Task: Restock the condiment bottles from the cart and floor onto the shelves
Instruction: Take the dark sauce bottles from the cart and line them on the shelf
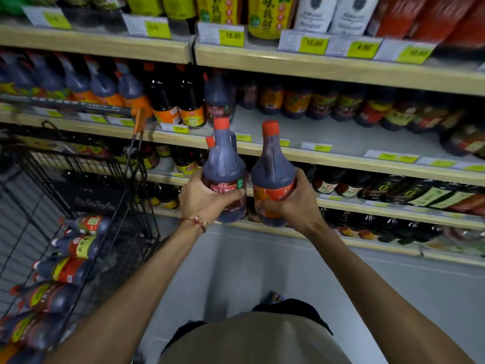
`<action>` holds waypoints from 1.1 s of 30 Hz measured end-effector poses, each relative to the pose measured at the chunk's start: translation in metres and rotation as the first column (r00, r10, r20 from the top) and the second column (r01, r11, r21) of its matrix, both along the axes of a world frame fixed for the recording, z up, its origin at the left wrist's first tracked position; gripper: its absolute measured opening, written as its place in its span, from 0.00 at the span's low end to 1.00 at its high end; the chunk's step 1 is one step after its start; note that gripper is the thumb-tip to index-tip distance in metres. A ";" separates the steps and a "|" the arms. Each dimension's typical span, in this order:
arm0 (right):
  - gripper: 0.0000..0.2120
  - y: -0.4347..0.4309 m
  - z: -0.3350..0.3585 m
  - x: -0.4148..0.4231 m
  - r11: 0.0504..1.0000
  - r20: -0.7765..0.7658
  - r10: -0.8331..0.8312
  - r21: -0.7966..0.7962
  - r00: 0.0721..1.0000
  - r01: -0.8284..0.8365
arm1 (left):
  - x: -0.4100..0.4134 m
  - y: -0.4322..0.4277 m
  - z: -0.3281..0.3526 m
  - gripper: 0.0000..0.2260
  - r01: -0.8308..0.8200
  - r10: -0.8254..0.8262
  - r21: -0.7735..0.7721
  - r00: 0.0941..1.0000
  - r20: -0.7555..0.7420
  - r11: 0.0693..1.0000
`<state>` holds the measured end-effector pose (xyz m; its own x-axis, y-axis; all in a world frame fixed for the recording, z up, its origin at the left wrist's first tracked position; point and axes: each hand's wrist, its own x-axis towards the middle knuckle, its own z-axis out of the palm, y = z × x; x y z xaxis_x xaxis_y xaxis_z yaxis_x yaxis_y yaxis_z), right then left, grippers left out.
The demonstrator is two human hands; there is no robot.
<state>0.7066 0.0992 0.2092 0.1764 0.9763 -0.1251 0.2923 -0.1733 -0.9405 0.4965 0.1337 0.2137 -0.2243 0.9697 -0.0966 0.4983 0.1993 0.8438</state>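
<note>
1. Nearest to you, your two bare forearms reach forward from the bottom of the view. A thin red cord bracelet (195, 221) circles your left wrist.

2. Your left hand (203, 198) is wrapped around the lower body of a dark sauce bottle (223, 164). A second, smaller red cap shows just behind its neck, so you may be holding two bottles there; the view is too blurred to be sure.

3. Your right hand (294, 203) is closed on the base of a second dark bottle (271, 169), fingers over its orange label.

4. Both bottles stand upright, long axis vertical, red caps pointing up towards the shelves. They are smooth, round-shouldered plastic jugs that taper to a narrow neck. The left one has a moulded loop handle beside the neck and a red label with white characters.

5. To your left, a black wire cart (86, 195) holds more capped bottles (76, 245), which lie on their sides in a stack.

6. Beyond the hands, the pale wood-edged middle shelf (328, 156) has a bare grey stretch just behind the held bottles. Rows of dark bottles stand to its left and right.

7. Farthest up, the top shelf (315, 67) carries yellow price tags and yellow, white and red packs.
</note>
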 end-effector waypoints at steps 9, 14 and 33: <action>0.42 0.044 0.001 0.062 1.000 0.057 -0.020 0.005 0.998 0.020 | 0.065 0.047 -0.004 0.39 0.042 -0.044 0.039 0.998 0.048 0.998; 0.42 0.069 0.003 0.065 0.996 0.004 -0.091 0.021 0.996 0.091 | 0.069 0.085 -0.007 0.33 0.136 -0.128 0.083 0.988 -0.089 0.987; 0.44 0.141 -0.021 0.042 0.940 0.025 -0.288 0.197 0.957 0.278 | 0.076 0.226 -0.043 0.39 0.236 -0.277 0.464 0.961 0.020 0.854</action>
<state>0.7491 0.2405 0.1880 0.4499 0.8900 0.0740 0.3069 -0.0762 -0.9487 0.5729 0.3594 0.1710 0.0274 0.9325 0.3602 0.4030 -0.3401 0.8497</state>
